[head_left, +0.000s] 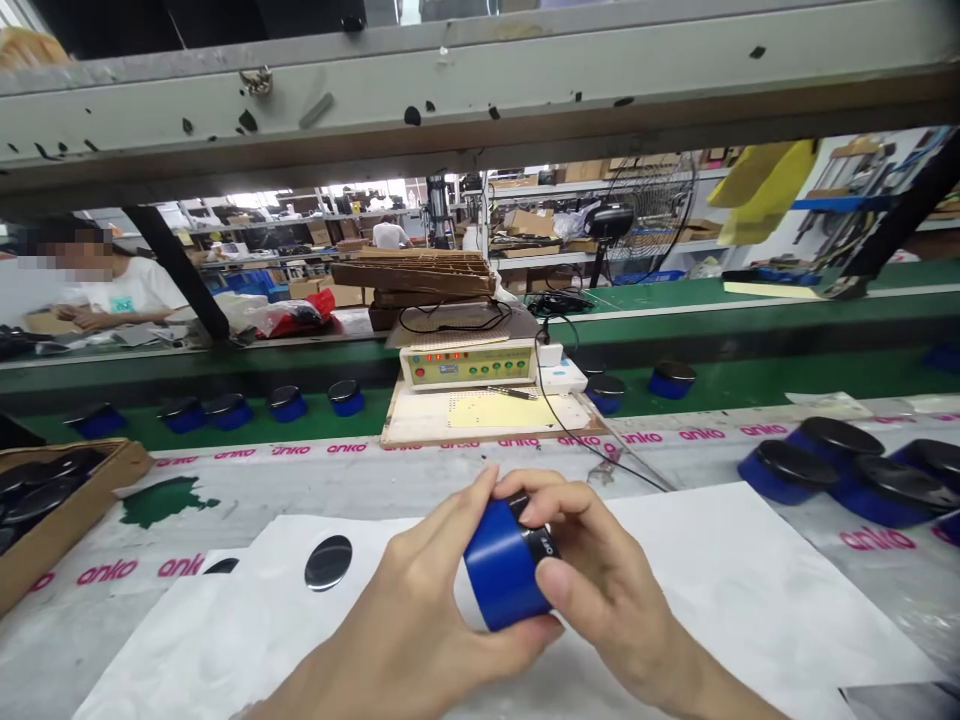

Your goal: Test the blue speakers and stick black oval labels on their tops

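Note:
A short blue cylinder with a black ring marked "OFF" and a pale end is held tilted above the white sheets. My left hand wraps round its blue side, thumb below and fingers above. On the black ring, my right hand grips with curled fingertips and thumb. To the left of my hands, a glossy black disc lies on the white paper. Part of a second dark disc shows at the paper's left edge. The cylinder's far side is hidden by my fingers.
Several blue-and-black cylinders stand at right; others line the green conveyor. A cardboard box of dark round pieces is at left. A testing device with a trailing cable sits ahead beneath a shelf beam. A co-worker sits beyond.

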### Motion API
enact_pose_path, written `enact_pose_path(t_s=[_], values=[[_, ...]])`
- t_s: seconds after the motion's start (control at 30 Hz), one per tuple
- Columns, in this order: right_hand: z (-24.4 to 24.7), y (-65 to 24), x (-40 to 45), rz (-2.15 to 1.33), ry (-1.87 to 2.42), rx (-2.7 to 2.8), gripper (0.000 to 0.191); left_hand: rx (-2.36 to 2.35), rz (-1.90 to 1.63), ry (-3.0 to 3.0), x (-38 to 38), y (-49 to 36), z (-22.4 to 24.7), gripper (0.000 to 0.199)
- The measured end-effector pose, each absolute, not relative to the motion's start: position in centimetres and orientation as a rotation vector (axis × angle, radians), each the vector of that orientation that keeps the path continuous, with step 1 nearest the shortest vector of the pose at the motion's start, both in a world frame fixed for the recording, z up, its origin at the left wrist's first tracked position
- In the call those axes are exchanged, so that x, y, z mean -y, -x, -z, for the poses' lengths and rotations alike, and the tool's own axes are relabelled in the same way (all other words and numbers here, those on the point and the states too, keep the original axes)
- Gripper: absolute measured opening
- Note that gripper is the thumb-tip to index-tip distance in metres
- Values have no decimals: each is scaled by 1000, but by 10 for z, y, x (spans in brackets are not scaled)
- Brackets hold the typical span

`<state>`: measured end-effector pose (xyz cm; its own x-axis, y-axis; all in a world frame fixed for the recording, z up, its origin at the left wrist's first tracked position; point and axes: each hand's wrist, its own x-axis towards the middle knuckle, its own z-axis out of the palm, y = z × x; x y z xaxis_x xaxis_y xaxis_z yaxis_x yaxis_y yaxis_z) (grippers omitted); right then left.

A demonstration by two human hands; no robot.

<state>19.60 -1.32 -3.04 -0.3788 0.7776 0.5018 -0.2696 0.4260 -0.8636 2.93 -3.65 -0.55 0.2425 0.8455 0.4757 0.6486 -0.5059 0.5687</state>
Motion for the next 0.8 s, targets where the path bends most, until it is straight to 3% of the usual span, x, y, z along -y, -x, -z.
enact_pose_path(t_s=[0.17,0.33,0.47,0.6,0.7,0.8], values=[[32,-194,18,-1109,530,1491,10,-1281,-1099,-2408,32,-38,7,86],[46,-226,21,-956,905,1507,40,-1304,-896,-2308,23,-41,-11,79],[99,-260,24,-399,1399,1987,53,-1311,-778,-2127,8,-36,-16,72],[141,-264,30,271,1369,2316,72,-1220,-763,-2015,-7,-35,-3,64],[148,-257,32,492,1362,2295,70,-1214,-797,-1893,-17,-34,17,57],[139,-258,26,430,1382,2311,57,-1200,-804,-1760,-27,-31,42,58]])
